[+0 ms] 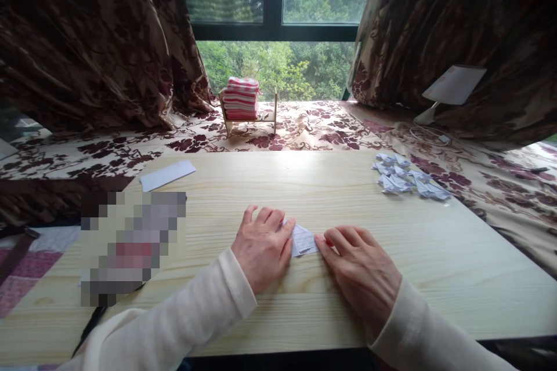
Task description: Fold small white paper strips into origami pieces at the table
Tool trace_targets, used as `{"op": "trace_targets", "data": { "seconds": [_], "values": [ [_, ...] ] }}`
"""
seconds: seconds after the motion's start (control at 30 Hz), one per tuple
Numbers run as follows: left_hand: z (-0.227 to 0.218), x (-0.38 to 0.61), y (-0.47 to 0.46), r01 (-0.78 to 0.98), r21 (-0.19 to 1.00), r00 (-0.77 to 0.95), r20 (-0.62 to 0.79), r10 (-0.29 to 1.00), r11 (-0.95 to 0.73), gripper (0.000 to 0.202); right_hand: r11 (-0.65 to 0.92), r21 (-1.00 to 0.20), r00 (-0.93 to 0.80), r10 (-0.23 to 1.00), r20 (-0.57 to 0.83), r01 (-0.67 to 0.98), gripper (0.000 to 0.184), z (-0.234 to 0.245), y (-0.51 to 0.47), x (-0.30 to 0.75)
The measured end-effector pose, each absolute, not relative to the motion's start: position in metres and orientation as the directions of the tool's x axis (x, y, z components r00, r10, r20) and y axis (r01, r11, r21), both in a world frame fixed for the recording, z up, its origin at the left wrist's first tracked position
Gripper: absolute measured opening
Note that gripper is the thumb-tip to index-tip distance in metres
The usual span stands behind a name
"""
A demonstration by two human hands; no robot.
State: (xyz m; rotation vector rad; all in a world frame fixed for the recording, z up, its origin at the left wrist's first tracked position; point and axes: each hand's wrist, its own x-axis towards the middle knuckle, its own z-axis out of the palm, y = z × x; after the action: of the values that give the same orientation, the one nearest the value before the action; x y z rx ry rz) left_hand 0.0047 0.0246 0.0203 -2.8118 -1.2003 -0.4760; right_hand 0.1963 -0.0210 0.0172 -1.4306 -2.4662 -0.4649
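Observation:
A small folded piece of white paper point(303, 240), roughly triangular, lies on the light wooden table in front of me. My left hand point(262, 250) covers its left side, with the fingers curled and the thumb and forefinger pressed on it. At the paper's right tip, my right hand point(360, 269) holds the corner with thumb and forefinger, the other fingers bent. Part of the paper is hidden beneath the left fingers. Several folded paper pieces point(398, 174) sit in a loose pile at the table's far right. A flat white paper strip stack point(168, 175) rests at the far left.
The wooden table point(243, 185) ends near a ledge with flowered cloth point(313, 127). On that ledge stand a small rack with folded pink-striped towels point(241, 98) and a white lamp point(455, 86). A blurred-out object point(134, 249) lies at the table's left.

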Motion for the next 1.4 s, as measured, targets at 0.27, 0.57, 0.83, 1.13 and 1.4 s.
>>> {"op": "trace_targets", "data": {
  "seconds": [0.27, 0.57, 0.83, 1.13, 1.4],
  "values": [
    [0.025, 0.013, 0.014, 0.749, 0.113, 0.599, 0.306, 0.740, -0.653, 0.028, 0.302, -0.193, -0.291, 0.953, 0.080, 0.934, 0.019, 0.049, 0.013, 0.194],
    [0.053, -0.010, 0.043, 0.678, 0.536, 0.547, 0.091, 0.832, -0.504, 0.025, 0.242, -0.524, -0.323, 0.944, -0.067, 0.816, 0.007, 0.044, 0.038, 0.185],
    [0.054, -0.003, 0.069, 0.417, 0.903, 0.505, -0.133, 0.853, -0.106, 0.034, 0.170, -0.867, -0.409, 0.911, -0.043, 0.469, 0.025, 0.050, 0.074, 0.200],
    [0.039, 0.002, 0.057, -0.017, 0.943, 0.355, -0.304, 0.884, 0.332, 0.030, 0.077, -0.958, -0.345, 0.938, -0.024, 0.277, 0.042, 0.041, 0.063, 0.190],
    [0.041, 0.001, 0.056, -0.047, 0.908, 0.418, -0.362, 0.833, 0.417, 0.018, -0.023, -0.969, -0.253, 0.964, -0.087, 0.245, 0.048, 0.038, 0.062, 0.186]
  ]
}}
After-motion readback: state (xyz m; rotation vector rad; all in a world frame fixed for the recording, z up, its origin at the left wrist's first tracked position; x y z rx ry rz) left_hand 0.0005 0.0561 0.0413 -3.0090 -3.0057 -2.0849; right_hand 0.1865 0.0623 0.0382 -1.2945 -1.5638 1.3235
